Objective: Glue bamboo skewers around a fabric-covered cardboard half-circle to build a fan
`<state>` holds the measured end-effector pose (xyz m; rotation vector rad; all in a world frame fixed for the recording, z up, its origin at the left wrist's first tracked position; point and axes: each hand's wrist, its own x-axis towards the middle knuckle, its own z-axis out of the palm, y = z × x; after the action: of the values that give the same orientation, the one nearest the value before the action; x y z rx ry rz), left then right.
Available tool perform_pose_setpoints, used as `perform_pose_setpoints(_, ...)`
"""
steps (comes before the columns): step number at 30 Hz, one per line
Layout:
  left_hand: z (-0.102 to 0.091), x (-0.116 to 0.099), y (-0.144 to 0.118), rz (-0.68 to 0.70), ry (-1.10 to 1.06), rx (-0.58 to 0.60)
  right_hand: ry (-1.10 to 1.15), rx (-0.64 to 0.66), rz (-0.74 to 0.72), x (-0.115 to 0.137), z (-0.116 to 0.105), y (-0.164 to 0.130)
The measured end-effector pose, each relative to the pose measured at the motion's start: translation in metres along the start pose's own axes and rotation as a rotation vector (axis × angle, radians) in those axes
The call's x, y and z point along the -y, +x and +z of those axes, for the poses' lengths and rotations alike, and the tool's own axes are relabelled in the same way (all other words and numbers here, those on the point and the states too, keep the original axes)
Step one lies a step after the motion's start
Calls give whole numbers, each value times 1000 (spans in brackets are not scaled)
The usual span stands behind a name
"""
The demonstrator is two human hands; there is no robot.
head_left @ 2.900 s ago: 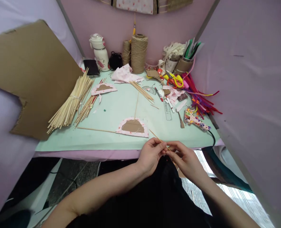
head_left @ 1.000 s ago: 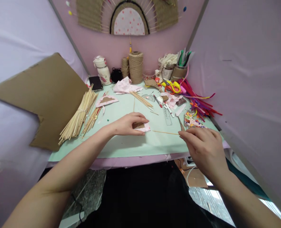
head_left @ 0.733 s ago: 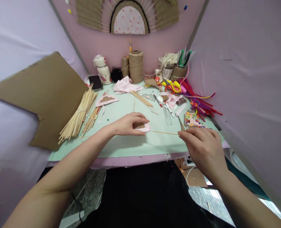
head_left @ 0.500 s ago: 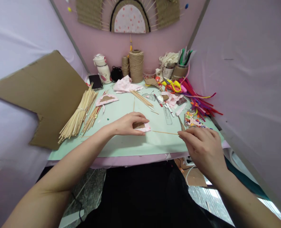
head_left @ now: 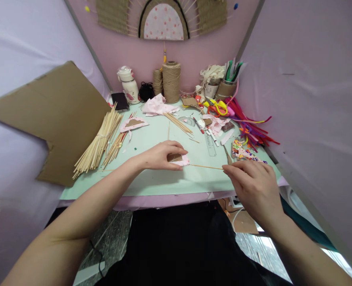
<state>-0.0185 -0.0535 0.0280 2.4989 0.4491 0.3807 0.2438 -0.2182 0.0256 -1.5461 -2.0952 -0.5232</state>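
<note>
both hands on the stick and the fabric half-round

the right hand (head_left: 254, 186) sits nearest, at the front edge of the pale green table mat (head_left: 152, 184), palm down, fingers curled, with thumb and forefinger pinched on the near end of a thin bare wooden stick (head_left: 207, 167). the stick lies almost flat on the mat, its long axis running left to right, the far tip pointing left at the small half-round cardboard piece edged in pink dotted fabric (head_left: 180, 159). the tip seems to meet that edge, though the view is too small to be sure. the left hand (head_left: 160, 155) reaches in from the left with the forearm stretched across the mat edge, fingers arched down over the half-round piece and pressing it to the mat, closed lightly on it.

against half a second ago, the stick's tip has drawn closer to the fabric edge; the hands have hardly shifted.

farther left lies a tied bundle of pale wooden sticks (head_left: 97, 139) beside a large brown cardboard sheet (head_left: 49, 107). farther right, a floral-patterned glue gun (head_left: 244, 153) and a heap of coloured pipe cleaners (head_left: 250, 125). at the back stand a tall cone of jute twine (head_left: 171, 81) and a white flask (head_left: 128, 85).
</note>
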Motion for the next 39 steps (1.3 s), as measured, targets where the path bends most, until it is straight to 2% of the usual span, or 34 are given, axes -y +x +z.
perform_pose_setpoints(24,0,-5,3,-10,-32,70,85,-82,5,-3,10,-3)
perform_pose_setpoints(34,-1,-5,4,14,-9,43,75,98,-9,-3,9,-6)
perform_pose_setpoints(39,0,-7,4,28,0,61,138,197,-13,-6,10,-5)
